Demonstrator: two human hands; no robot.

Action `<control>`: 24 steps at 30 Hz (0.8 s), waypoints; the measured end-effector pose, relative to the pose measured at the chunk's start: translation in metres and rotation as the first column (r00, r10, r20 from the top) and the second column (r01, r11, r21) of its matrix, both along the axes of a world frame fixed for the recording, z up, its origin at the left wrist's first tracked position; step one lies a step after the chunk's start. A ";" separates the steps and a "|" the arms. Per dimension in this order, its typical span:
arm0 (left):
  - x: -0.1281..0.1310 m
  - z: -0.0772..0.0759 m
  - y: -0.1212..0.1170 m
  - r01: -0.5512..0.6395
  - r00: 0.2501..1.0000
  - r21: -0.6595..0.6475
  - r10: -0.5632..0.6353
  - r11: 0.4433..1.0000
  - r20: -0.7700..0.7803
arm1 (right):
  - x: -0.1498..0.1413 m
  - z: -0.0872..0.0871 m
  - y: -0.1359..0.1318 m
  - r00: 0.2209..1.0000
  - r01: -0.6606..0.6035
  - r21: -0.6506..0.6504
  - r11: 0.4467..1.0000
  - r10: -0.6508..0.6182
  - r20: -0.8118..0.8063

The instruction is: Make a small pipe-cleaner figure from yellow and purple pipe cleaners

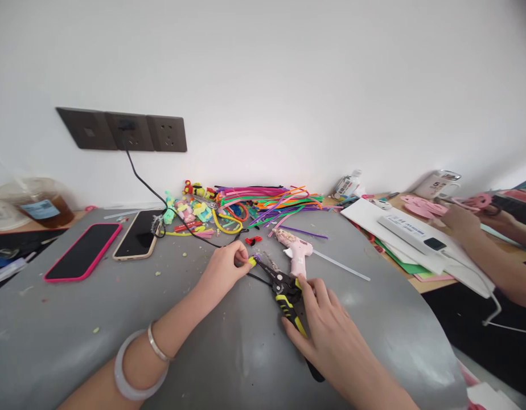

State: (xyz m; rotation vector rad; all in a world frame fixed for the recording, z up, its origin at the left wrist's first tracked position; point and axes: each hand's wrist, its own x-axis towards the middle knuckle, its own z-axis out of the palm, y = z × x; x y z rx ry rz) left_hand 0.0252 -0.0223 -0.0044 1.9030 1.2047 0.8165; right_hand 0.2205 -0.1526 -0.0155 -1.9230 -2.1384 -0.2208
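Yellow piece (252,261) apparently between pinched fingertips of left hand (225,265), pliers (284,285) gripped by right hand (331,322)

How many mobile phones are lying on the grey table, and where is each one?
2: the pink-edged phone at the table's left side, and the gold-edged phone just right of it. I see no others there.

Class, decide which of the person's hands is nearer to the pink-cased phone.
Left. The left hand is right of the pink-cased phone; the right hand is farther right, at the pliers.
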 end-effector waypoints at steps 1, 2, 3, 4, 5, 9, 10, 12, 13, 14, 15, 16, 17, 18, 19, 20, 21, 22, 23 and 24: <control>-0.001 0.001 0.000 0.006 1.000 -0.012 -0.006 1.000 0.004 | -0.001 0.000 0.000 1.000 -0.005 0.008 1.000 0.005 -0.003; -0.001 0.001 0.001 0.009 1.000 -0.024 -0.009 1.000 0.007 | -0.001 -0.001 -0.001 1.000 -0.008 0.016 1.000 0.008 -0.004; -0.001 0.001 0.001 0.011 1.000 -0.032 -0.011 0.999 0.009 | -0.002 -0.002 -0.001 1.000 -0.010 0.023 1.000 0.010 -0.004; -0.001 0.001 0.001 0.011 1.000 -0.036 -0.011 0.999 0.013 | -0.002 -0.003 -0.002 1.000 -0.009 0.031 0.999 0.009 -0.001; -0.001 0.000 0.001 0.013 1.000 -0.039 -0.012 0.999 0.019 | -0.003 -0.005 -0.003 1.000 -0.004 0.041 0.999 0.004 0.001; 0.000 -0.002 0.000 0.023 0.998 -0.038 -0.021 0.999 0.052 | -0.007 -0.011 -0.006 1.000 0.025 0.067 0.997 -0.024 -0.013; 0.000 -0.003 0.001 0.027 0.998 -0.037 -0.025 0.999 0.055 | -0.008 -0.012 -0.006 0.999 0.030 0.067 0.997 -0.029 -0.022; 0.000 -0.004 0.001 0.031 0.998 -0.031 -0.029 0.999 0.048 | -0.009 -0.012 -0.007 0.999 0.032 0.067 0.997 -0.030 -0.043; 0.000 -0.004 0.001 0.033 0.999 -0.027 -0.032 0.999 0.040 | -0.009 -0.012 -0.006 0.998 0.032 0.068 0.997 -0.028 -0.058; 0.000 -0.005 0.001 0.036 0.999 -0.021 -0.035 0.999 0.031 | -0.009 -0.012 -0.006 0.997 0.030 0.068 0.997 -0.024 -0.077; 0.000 -0.005 0.001 0.039 0.999 -0.012 -0.039 0.999 0.019 | -0.008 -0.011 -0.006 0.995 0.026 0.070 0.997 -0.019 -0.098; 0.000 -0.006 0.001 0.048 0.999 -0.003 -0.048 0.999 0.008 | -0.007 -0.011 -0.005 0.993 0.020 0.071 0.997 -0.012 -0.118; 0.000 -0.006 0.001 0.061 0.998 0.008 -0.061 0.998 -0.003 | -0.006 -0.010 -0.005 0.991 0.015 0.071 0.997 -0.005 -0.135; -0.001 -0.007 0.001 0.077 0.997 0.020 -0.077 0.997 -0.012 | -0.005 -0.010 -0.004 0.989 0.011 0.070 0.997 -0.001 -0.146; -0.001 -0.007 0.001 0.091 0.996 0.034 -0.090 0.995 -0.019 | -0.005 -0.010 -0.004 0.989 0.009 0.069 0.998 0.001 -0.151; -0.001 -0.008 0.000 0.103 0.994 0.047 -0.102 0.994 -0.024 | -0.005 -0.010 -0.003 0.989 0.008 0.069 0.998 0.002 -0.150; -0.001 -0.008 0.000 0.111 0.994 0.060 -0.110 0.992 -0.027 | -0.005 -0.010 -0.003 0.989 0.008 0.068 0.998 0.002 -0.146; -0.001 -0.009 0.000 0.116 0.993 0.069 -0.114 0.991 -0.030 | -0.006 -0.011 -0.003 0.990 0.009 0.070 0.998 0.001 -0.140; -0.001 -0.009 0.000 0.118 0.993 0.075 -0.115 0.990 -0.033 | -0.007 -0.012 -0.002 0.991 0.010 0.073 0.997 0.000 -0.136; -0.001 -0.009 0.000 0.119 0.993 0.079 -0.116 0.990 -0.035 | -0.008 -0.013 -0.002 0.991 0.011 0.078 0.997 0.000 -0.134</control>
